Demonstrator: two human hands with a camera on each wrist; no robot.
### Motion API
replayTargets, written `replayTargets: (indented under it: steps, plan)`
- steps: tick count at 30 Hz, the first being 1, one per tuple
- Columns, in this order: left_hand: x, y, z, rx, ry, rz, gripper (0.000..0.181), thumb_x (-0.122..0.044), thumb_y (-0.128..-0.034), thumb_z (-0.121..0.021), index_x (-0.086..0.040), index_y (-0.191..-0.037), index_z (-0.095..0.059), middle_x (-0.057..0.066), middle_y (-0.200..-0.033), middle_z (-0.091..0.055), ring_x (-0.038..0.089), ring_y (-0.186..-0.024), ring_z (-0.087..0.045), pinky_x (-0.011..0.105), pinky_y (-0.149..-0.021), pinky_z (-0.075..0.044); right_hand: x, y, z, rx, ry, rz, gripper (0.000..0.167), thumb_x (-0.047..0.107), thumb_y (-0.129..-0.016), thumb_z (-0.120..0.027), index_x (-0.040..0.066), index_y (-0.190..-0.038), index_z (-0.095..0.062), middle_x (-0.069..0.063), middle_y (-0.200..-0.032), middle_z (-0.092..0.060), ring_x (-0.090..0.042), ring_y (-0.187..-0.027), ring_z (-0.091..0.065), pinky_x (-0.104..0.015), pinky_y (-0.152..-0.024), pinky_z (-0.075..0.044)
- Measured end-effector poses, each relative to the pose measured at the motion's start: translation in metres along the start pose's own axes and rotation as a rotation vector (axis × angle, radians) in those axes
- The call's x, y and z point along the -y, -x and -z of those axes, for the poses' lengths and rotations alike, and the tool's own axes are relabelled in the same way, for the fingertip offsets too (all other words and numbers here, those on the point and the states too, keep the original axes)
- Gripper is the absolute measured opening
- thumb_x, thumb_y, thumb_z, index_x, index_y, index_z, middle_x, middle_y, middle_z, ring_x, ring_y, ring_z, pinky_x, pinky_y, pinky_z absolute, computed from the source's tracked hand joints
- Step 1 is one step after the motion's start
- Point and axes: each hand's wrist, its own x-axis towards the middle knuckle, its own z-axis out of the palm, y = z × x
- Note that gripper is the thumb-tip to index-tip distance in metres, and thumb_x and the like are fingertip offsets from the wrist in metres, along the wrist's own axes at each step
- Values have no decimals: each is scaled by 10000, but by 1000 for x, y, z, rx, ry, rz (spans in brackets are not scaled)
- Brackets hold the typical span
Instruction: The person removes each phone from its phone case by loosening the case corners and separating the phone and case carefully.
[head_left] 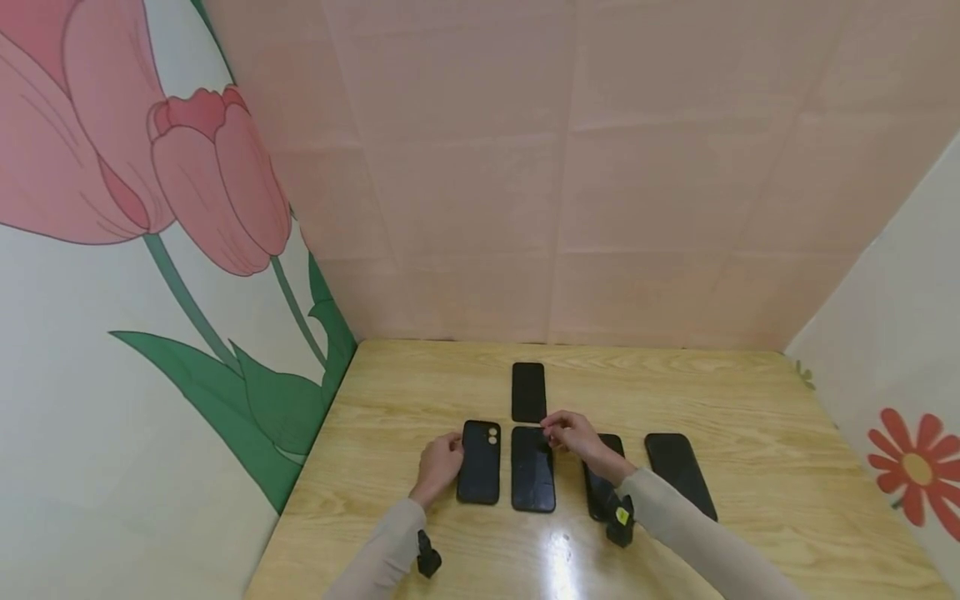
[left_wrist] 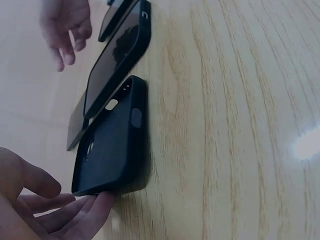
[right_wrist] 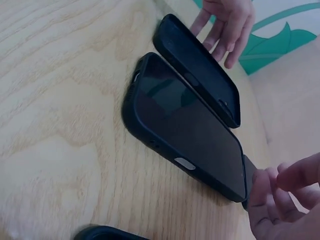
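Note:
An empty black phone case [head_left: 478, 462] lies with its hollow side up, cut-outs near its far end. My left hand [head_left: 440, 467] is at its left edge; in the left wrist view the fingertips [left_wrist: 102, 202] touch the case [left_wrist: 107, 150], thumb apart. Just right of it is a dark-screened phone in a black case [head_left: 532, 471]. My right hand [head_left: 581, 440] hovers by that phone's far right corner, fingers loosely bent with nothing visible between them; contact cannot be told. In the right wrist view the hand [right_wrist: 285, 205] is beside the corner of the cased phone [right_wrist: 185, 125].
A thin black slab [head_left: 528, 392] lies just beyond the middle phone. To the right are a dark phone [head_left: 597, 492], partly under my right forearm, and another dark phone-shaped item [head_left: 681, 473]. Walls stand behind and beside the wooden table [head_left: 765, 433].

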Motion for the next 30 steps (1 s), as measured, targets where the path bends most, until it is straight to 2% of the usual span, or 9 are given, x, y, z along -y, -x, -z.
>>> replayTargets:
  steps: [3, 6, 10, 15, 18, 23, 30]
  plan:
    - [0, 1, 1, -6, 12, 5, 322, -46, -943, -549, 45, -1237, -646, 13, -705, -567, 114, -539, -427, 268, -500, -336, -2, 2, -2, -28, 17, 15, 210, -77, -970, -472, -149, -1137, -577, -284, -1000, -603, -319, -795, -624, -424, -692, -538]
    - [0, 1, 2, -12, 21, 2, 334, -42, -954, -536, 32, -1268, -622, -6, -652, -531, 109, -502, -411, 270, -481, -328, -3, 3, -2, -60, 48, 18, 193, -99, -953, -489, -161, -1114, -577, -283, -966, -598, -319, -766, -630, -428, -680, -550]
    - [0, 2, 2, -10, 61, 4, 325, -39, -956, -541, 17, -1266, -617, 56, -760, -634, 108, -498, -493, 265, -484, -401, -3, 4, -3, -91, 88, 7, 187, -76, -963, -506, -138, -1118, -593, -254, -940, -607, -322, -772, -629, -437, -687, -552]
    - [-2, 4, 3, 27, 178, 16, 278, -25, -958, -566, 29, -1224, -627, 164, -944, -683, 225, -598, -632, 269, -496, -489, -6, 3, -5, -112, 107, -2, 188, -57, -971, -509, -121, -1125, -596, -186, -866, -606, -286, -730, -617, -427, -666, -553]
    - [-3, 5, 2, 51, 229, 13, 245, -30, -978, -548, 36, -1198, -633, 182, -954, -677, 280, -677, -651, 298, -509, -519, -8, 3, -6, -102, 111, -7, 217, -58, -961, -495, -128, -1149, -577, -142, -818, -592, -234, -674, -584, -396, -627, -537]
    - [-3, 7, 0, 76, 288, -18, 229, -49, -1008, -516, 49, -1184, -626, 161, -928, -675, 245, -704, -649, 341, -541, -552, -10, 0, -9, -93, 156, -10, 308, -77, -922, -495, -142, -1218, -546, -113, -773, -581, -196, -616, -552, -345, -570, -480]
    - [-7, 8, -1, 103, 333, -51, 233, -97, -1029, -516, 50, -1169, -629, 146, -916, -679, 223, -701, -658, 309, -540, -552, -13, -4, -12, -94, 305, -32, 442, -13, -874, -680, -126, -1279, -543, -98, -838, -615, -172, -598, -570, -312, -554, -477]
